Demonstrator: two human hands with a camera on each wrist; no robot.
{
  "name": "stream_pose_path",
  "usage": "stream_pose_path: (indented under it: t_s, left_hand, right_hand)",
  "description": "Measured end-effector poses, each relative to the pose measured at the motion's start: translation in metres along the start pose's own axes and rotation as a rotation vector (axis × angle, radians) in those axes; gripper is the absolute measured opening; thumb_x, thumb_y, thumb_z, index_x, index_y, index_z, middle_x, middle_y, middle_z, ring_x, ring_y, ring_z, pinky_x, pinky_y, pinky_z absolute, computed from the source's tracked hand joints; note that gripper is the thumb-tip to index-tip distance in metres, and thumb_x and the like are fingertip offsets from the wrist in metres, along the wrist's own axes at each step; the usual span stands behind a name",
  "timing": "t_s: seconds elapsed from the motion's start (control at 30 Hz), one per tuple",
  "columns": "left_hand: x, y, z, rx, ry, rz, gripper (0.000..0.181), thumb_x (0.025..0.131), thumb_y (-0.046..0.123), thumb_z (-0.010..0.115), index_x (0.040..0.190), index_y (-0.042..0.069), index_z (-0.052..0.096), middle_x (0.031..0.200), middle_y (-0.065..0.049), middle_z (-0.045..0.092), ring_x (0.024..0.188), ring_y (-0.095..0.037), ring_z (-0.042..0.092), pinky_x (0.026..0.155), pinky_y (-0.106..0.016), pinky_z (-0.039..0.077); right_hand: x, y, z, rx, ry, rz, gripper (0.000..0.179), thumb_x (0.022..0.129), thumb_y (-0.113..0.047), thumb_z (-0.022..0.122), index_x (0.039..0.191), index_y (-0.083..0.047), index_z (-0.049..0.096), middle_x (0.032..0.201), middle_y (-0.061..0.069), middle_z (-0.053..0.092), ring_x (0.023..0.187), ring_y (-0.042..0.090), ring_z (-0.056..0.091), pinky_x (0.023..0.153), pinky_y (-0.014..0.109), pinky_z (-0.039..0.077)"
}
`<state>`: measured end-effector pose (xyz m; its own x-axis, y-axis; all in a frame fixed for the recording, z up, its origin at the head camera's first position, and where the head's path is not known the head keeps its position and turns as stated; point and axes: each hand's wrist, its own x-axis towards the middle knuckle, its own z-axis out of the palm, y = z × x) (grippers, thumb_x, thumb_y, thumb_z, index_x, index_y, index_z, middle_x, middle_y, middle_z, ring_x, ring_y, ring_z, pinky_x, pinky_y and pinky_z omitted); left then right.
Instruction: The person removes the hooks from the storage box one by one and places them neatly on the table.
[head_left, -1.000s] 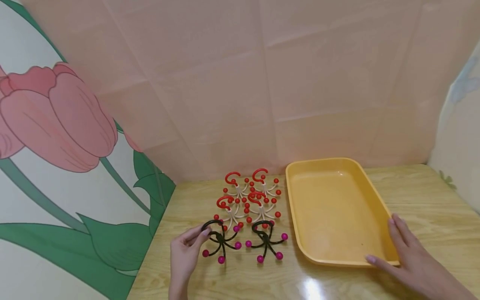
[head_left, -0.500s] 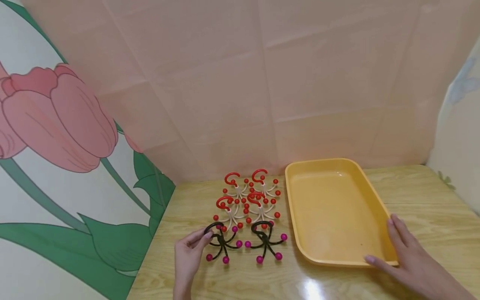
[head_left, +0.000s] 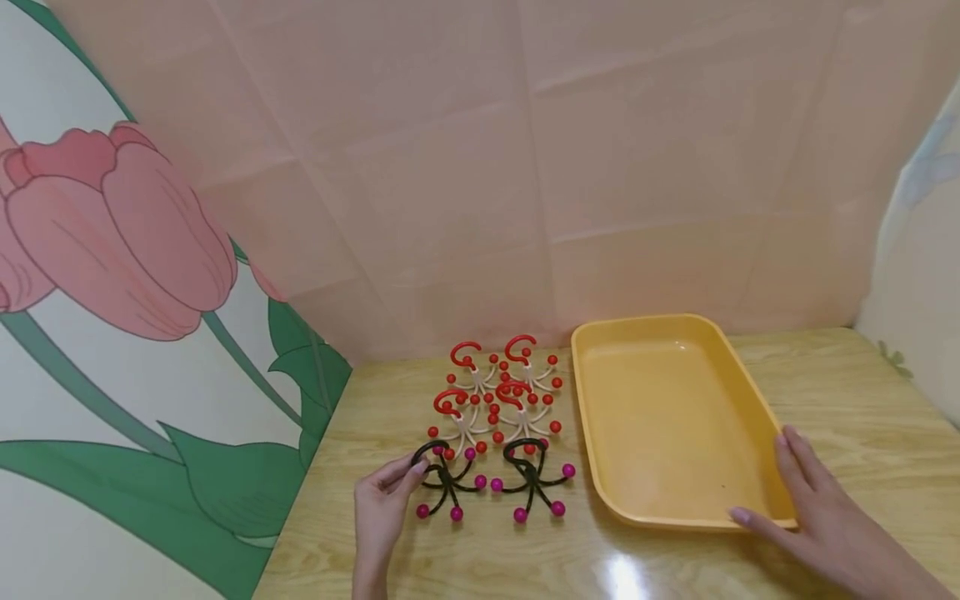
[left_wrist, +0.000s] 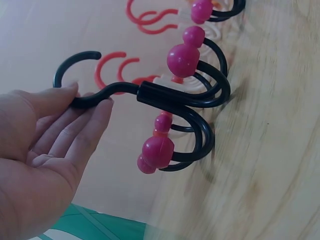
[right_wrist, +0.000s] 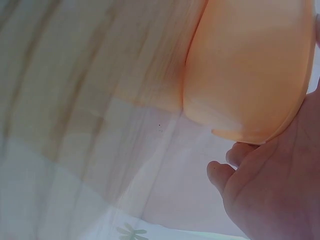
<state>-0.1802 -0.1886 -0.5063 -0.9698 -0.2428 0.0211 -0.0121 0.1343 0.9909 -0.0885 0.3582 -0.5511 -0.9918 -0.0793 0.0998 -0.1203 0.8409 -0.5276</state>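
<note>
My left hand (head_left: pixel 381 508) pinches the curved top of a black multi-arm hook (head_left: pixel 447 479) with thumb and fingertips. Pink balls cap its curved arms, seen close up in the left wrist view. Whether its arms touch the table I cannot tell. A second black hook (head_left: pixel 532 477) with pink balls stands just right of it. Behind them stand several white hooks (head_left: pixel 522 423) with red tops and red balls. My right hand (head_left: pixel 832 517) rests at the near right corner of a yellow tray (head_left: pixel 587 433), thumb on the front rim, fingers fairly straight along the right side.
The wood-patterned table (head_left: pixel 675 567) carries everything. A pinkish cloth (head_left: pixel 525 167) hangs behind it. On the left is a wall panel with a painted tulip (head_left: pixel 150 242); a pale wall (head_left: pixel 926 292) stands at the right.
My left hand has shifted slightly right with the black hook, which has turned a little. The right hand and the tray have stayed put.
</note>
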Motion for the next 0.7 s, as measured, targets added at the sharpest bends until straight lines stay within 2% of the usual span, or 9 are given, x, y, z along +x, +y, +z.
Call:
stream_pose_path:
  t_s: [0.13, 0.23, 0.47, 0.6, 0.7]
  left_hand:
    - [0.0009, -0.0007, 0.0012, -0.015, -0.015, -0.01, 0.025, 0.092, 0.003, 0.079, 0.116, -0.005, 0.077, 0.111, -0.02, 0.08, 0.093, -0.019, 0.081, 0.084, -0.032, 0.065]
    - [0.0015, 0.0001, 0.0028, -0.014, -0.022, -0.022, 0.024, 0.092, 0.004, 0.079, 0.115, -0.004, 0.078, 0.111, -0.02, 0.08, 0.094, -0.021, 0.081, 0.085, -0.033, 0.065]
    - [0.003, 0.0004, 0.0039, -0.014, -0.022, -0.044, 0.021, 0.092, 0.004, 0.079, 0.113, -0.001, 0.079, 0.113, -0.021, 0.079, 0.096, -0.022, 0.081, 0.087, -0.035, 0.065]
    - [0.0037, -0.0008, 0.0035, -0.02, -0.023, -0.046, 0.023, 0.092, 0.005, 0.08, 0.114, -0.001, 0.079, 0.114, -0.023, 0.079, 0.096, -0.022, 0.081, 0.086, -0.034, 0.065]
    - [0.004, -0.0012, 0.0018, 0.002, -0.03, -0.053, 0.025, 0.093, 0.007, 0.08, 0.116, -0.003, 0.078, 0.113, -0.02, 0.08, 0.096, -0.022, 0.081, 0.086, -0.033, 0.065]
  right_hand:
    - [0.0005, -0.0004, -0.0012, -0.005, -0.014, 0.009, 0.113, 0.102, -0.043, 0.068, 0.163, -0.001, -0.017, 0.172, 0.018, -0.029, 0.147, 0.073, -0.004, 0.099, 0.09, 0.02]
    - [0.0007, -0.0002, -0.0021, -0.009, -0.017, 0.011, 0.113, 0.102, -0.044, 0.067, 0.163, -0.001, -0.018, 0.172, 0.019, -0.029, 0.147, 0.073, -0.004, 0.098, 0.09, 0.021]
    - [0.0012, -0.0014, -0.0014, -0.005, 0.013, -0.017, 0.112, 0.102, -0.04, 0.069, 0.163, 0.004, -0.015, 0.172, 0.02, -0.028, 0.151, 0.067, -0.012, 0.106, 0.089, 0.006]
    - [0.0017, 0.0003, 0.0007, -0.012, 0.011, -0.012, 0.113, 0.102, -0.042, 0.069, 0.163, 0.003, -0.015, 0.172, 0.019, -0.029, 0.151, 0.068, -0.01, 0.105, 0.089, 0.008]
    - [0.0018, 0.002, 0.0036, -0.017, 0.014, -0.021, 0.114, 0.101, -0.042, 0.07, 0.163, 0.003, -0.015, 0.172, 0.018, -0.03, 0.152, 0.066, -0.012, 0.108, 0.087, 0.003]
